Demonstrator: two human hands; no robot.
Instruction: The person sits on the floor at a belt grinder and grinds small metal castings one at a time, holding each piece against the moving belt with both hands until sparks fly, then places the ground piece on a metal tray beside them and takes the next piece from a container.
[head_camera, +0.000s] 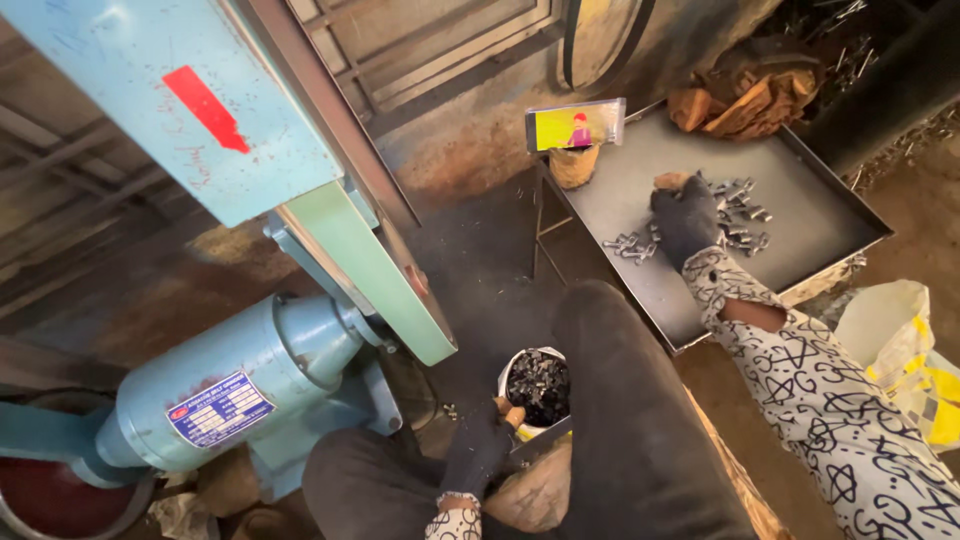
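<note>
My left hand (480, 450), in a dark glove, rests low between my knees against a small white can (512, 372) filled with dark metal pieces (540, 387). My right hand (686, 220), also gloved, reaches out onto a flat metal tray (800, 215) and lies over a scatter of small shiny metal parts (738, 212); a few more parts (628, 245) lie just left of it. Whether its fingers grip any part is hidden. My sleeve has a black-and-white pattern.
A light blue belt grinder with a green belt guard (370, 270) and motor (225, 385) stands at left. A phone (575, 125) leans upright at the tray's far corner. Brown scraps (750, 100) sit behind the tray, a yellow-white sack (900, 350) at right.
</note>
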